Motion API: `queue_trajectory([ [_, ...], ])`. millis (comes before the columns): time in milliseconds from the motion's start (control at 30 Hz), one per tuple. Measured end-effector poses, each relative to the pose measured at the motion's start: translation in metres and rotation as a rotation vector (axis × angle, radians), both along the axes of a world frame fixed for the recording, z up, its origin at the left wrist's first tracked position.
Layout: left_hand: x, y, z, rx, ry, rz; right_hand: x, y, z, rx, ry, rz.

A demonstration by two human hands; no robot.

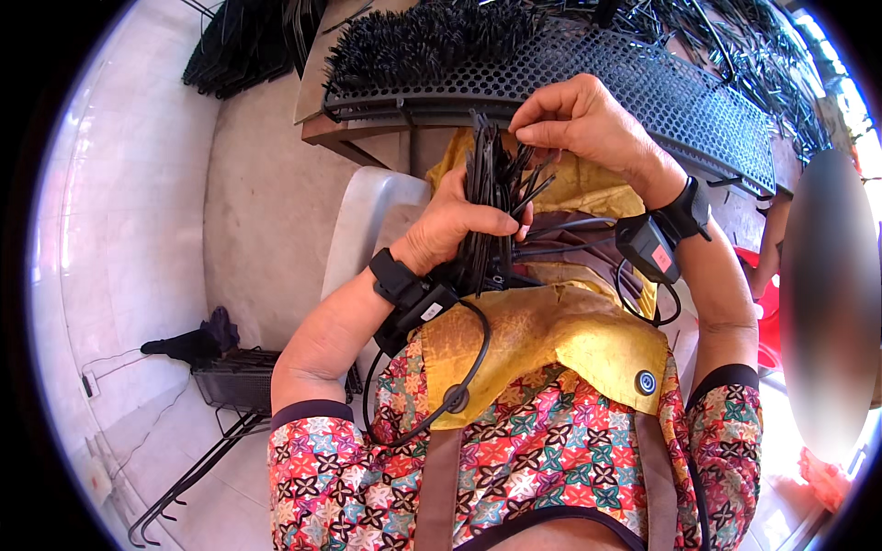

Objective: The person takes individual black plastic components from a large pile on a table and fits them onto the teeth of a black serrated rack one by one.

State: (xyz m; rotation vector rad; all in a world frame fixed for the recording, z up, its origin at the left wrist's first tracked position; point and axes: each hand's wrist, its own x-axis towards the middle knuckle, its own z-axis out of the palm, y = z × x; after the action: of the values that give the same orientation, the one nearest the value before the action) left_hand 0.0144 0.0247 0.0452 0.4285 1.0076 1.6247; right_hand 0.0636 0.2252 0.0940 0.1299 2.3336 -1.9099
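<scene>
My left hand (464, 219) is closed around an upright bundle of thin black strips (492, 174), held in front of my chest. Some of the strips fan out toward the right. Just above them, the thumb and forefinger of my right hand (579, 119) are pinched together at the end of a thin black strip. Beyond the bundle lies a black perforated metal rack (616, 78), with a dense patch of similar black pieces (427, 46) standing upright on its left part.
The rack rests on a wooden table (331, 129). Loose black strips (763, 55) are heaped at the far right. A pale plastic chair (363, 207) stands close by on the left, and another rack (225, 381) sits lower left. A blurred person (827, 303) is at the right.
</scene>
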Motion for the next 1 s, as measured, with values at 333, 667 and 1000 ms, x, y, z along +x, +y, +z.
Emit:
queue_trajectory([
  [333,0.0,0.0,0.001,0.001,-0.002,0.003,0.007,0.005,0.004,-0.16,-0.049,-0.075],
  [667,-0.002,-0.002,0.001,0.036,-0.023,-0.026,0.007,0.01,-0.001,-0.125,-0.015,0.053],
  [1000,-0.004,-0.002,0.0,0.009,-0.044,-0.004,0.004,0.009,-0.013,-0.221,-0.019,0.143],
])
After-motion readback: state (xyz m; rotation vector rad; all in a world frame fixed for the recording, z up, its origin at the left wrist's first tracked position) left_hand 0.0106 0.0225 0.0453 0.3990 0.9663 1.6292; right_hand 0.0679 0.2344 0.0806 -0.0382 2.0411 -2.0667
